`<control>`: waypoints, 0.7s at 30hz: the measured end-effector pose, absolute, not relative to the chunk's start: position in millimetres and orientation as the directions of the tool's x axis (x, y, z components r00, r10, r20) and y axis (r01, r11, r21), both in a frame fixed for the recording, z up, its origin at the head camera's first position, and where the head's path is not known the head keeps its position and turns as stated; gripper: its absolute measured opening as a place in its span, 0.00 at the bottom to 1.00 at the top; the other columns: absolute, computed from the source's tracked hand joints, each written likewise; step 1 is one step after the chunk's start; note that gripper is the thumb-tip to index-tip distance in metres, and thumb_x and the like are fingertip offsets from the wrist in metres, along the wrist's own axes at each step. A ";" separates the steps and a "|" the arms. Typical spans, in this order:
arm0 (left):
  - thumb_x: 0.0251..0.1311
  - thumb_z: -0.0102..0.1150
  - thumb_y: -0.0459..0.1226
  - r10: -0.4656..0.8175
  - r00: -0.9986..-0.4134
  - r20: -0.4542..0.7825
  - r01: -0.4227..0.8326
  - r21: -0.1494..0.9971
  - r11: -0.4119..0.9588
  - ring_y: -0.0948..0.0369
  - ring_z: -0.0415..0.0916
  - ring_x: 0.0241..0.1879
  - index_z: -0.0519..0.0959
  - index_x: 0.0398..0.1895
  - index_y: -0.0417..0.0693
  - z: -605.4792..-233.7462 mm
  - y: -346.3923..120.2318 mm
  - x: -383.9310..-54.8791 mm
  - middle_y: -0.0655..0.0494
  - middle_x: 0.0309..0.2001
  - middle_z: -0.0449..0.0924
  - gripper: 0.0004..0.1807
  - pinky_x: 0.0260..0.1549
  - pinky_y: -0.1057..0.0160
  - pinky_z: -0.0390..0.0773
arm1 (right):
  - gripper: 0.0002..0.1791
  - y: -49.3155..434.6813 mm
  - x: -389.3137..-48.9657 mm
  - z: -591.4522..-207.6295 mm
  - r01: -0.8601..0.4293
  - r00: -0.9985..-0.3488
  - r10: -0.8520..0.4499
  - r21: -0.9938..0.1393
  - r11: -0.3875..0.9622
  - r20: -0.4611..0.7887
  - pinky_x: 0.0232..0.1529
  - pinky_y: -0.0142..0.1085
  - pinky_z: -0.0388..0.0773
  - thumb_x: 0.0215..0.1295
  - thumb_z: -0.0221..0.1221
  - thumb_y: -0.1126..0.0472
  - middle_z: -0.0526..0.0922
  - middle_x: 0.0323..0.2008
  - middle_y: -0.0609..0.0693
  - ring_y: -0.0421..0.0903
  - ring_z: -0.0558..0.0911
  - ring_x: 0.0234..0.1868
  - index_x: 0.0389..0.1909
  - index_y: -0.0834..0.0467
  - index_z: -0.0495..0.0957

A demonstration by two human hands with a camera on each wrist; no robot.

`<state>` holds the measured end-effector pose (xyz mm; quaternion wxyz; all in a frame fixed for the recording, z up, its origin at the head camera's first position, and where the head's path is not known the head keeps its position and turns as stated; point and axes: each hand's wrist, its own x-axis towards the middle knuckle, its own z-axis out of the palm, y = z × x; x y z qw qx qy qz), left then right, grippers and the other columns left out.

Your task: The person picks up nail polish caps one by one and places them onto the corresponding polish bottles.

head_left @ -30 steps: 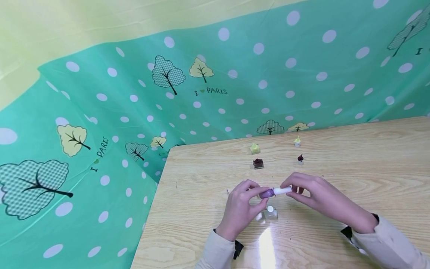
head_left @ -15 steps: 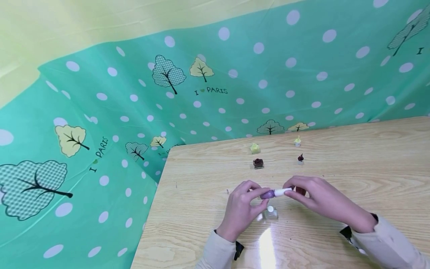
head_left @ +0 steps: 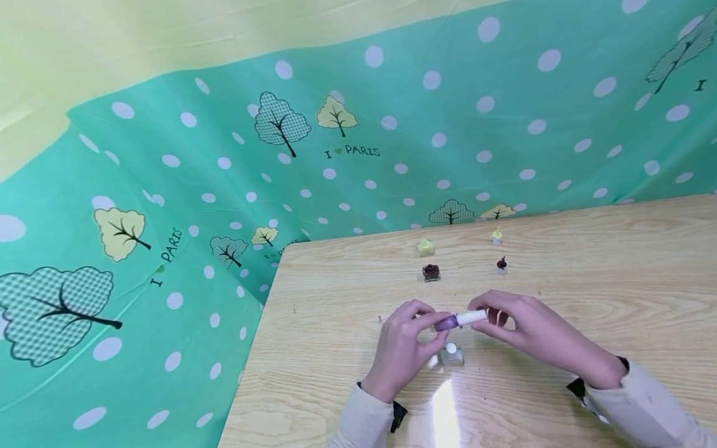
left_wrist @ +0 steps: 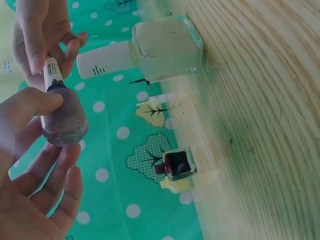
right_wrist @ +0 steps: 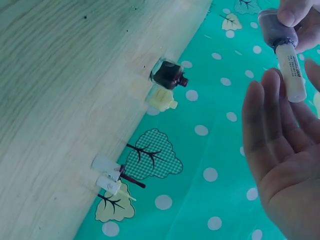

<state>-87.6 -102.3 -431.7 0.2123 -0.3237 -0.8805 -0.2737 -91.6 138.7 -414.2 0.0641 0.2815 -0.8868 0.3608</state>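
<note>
In the head view my left hand point(head_left: 400, 345) pinches a bottle of purple nail polish point(head_left: 446, 322) between thumb and fingers, lying sideways above the table. Its long white cap point(head_left: 472, 317) points toward my right hand point(head_left: 518, 320). The right wrist view shows the right fingers point(right_wrist: 270, 95) nearly straight beside and behind the cap, the thumb a little apart from it. The cap sits on the bottle's neck. Just below the hands a clear, pale nail polish bottle point(left_wrist: 167, 47) stands on the table with its white cap on.
Farther back stand an uncapped dark red polish bottle point(head_left: 431, 272) and an uncapped yellow one point(head_left: 426, 247). To their right, two white caps stand brush-up, one with a dark brush point(head_left: 501, 264), one yellow point(head_left: 496, 236). A polka-dot curtain point(head_left: 358, 143) hangs behind the table.
The right fingers and thumb closed over the cap's end half a second ago and have now spread from it, uncovering the end. The left hand keeps its pinch on the purple nail polish bottle.
</note>
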 end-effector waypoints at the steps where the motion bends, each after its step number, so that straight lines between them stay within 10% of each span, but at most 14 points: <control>1: 0.53 0.73 0.38 0.452 -0.703 0.549 0.684 0.347 0.642 0.68 0.77 0.35 0.87 0.43 0.53 -431.7 -102.7 -87.6 0.63 0.37 0.81 0.13 0.37 0.79 0.74 | 0.09 139.0 -91.5 -414.4 -0.566 -0.821 -0.460 -0.589 0.577 0.339 0.29 0.28 0.78 0.63 0.67 0.57 0.79 0.32 0.29 0.26 0.74 0.31 0.43 0.46 0.82; 21: 0.53 0.73 0.38 0.464 -0.690 0.556 0.695 0.330 0.639 0.68 0.76 0.37 0.87 0.43 0.54 -429.8 -101.7 -83.8 0.63 0.37 0.81 0.13 0.37 0.81 0.72 | 0.09 138.4 -88.6 -416.3 -0.609 -0.793 -0.463 -0.519 0.600 0.396 0.21 0.24 0.64 0.69 0.61 0.56 0.67 0.21 0.27 0.25 0.63 0.21 0.29 0.39 0.77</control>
